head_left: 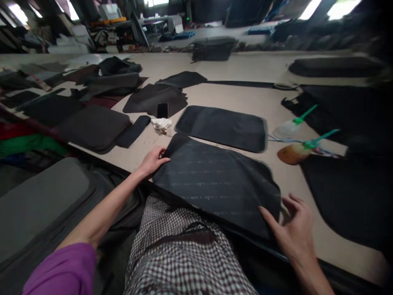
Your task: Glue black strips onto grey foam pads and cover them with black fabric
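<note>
A dark fabric panel [211, 180] with rows of faint printed lettering lies at the near edge of the table. My left hand [154, 159] pinches its left edge between thumb and fingers. At the right end, my right hand [291, 225] has its thumb over the panel and its fingers spread apart beyond the edge, not closed on it. Just behind lies a dark rounded rectangular pad [222, 127] with a pale rim. To the right are an amber squeeze bottle [291, 153] and a whitish squeeze bottle [285, 130], both with green spouts.
A crumpled white tissue [161, 124] and a black phone [162, 110] lie behind my left hand. Stacks of dark pieces [93, 125] fill the left side. Large black sheets [346, 196] cover the right. Grey padded pieces [46, 200] sit below the table at left.
</note>
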{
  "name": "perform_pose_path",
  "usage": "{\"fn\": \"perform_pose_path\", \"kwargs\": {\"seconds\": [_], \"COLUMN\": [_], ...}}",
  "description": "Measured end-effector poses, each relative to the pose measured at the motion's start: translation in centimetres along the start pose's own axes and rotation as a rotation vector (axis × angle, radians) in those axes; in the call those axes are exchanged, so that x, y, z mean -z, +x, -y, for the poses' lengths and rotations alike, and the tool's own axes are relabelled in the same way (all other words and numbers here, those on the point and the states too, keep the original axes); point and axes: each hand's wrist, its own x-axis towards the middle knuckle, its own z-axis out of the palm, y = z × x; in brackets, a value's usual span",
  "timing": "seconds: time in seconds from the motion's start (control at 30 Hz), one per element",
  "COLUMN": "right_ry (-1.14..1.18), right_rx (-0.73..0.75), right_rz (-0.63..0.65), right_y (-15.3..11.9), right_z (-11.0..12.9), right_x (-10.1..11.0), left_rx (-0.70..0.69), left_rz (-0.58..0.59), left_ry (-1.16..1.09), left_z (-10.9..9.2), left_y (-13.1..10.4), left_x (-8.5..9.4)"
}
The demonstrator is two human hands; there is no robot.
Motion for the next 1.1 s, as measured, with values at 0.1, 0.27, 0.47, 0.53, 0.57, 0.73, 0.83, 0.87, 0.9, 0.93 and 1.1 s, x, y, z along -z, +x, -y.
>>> {"fn": "perform_pose_path", "kwargs": {"seconds": [0.1,0.27,0.47,0.53,0.57,0.73,0.83,0.87,0.9,0.93,1.1], "right_ry": [-0.065,-0.238,-0.253,-0.249,-0.244,-0.221,-0.211,-0.203,-0.190,-0.167,0.040], "right_rx": [0.095,0.215,0.188,0.174,0.170,0.137,0.091,0.077,0.065,0.053,-0.140], "right_rz": [0.068,0.241,0.313,0.332,0.340,0.360,0.361,0.362,0.363,0.365,0.235], "right_y": [0.3,0.2,1.4,1.9,2.1,2.2,1.9,1.8,1.8,1.9,3.7], "right_z": [1.0,1.9,2.8,2.8,2.8,2.9,3.0,3.0,3.0,2.9,1.9], "right_x": [0.3,1.0,2.2,2.4,2.5,2.7,2.9,3.0,3.1,3.2,2.8], "left_rx": [-0.009,-0.132,-0.131,-0.151,-0.172,-0.354,-0.472,-0.492,-0.502,-0.508,-0.521], "left_rz": [-0.059,0.006,0.060,0.046,0.048,0.197,0.296,0.314,0.326,0.333,0.315], "left_ry": [0.023,0.160,0.261,0.287,0.301,0.423,0.491,0.504,0.513,0.521,0.526], "left_z": [0.3,0.7,2.4,1.9,1.3,-3.6,-4.7,-4.7,-4.5,-4.3,-3.9], "left_y": [-0.2,-0.3,0.4,1.4,2.0,4.3,4.8,4.9,4.9,4.9,4.8], "left_x": [-0.3,-0.7,-1.2,-1.4,-1.5,-4.0,-6.1,-6.6,-7.1,-7.3,-7.4]}}
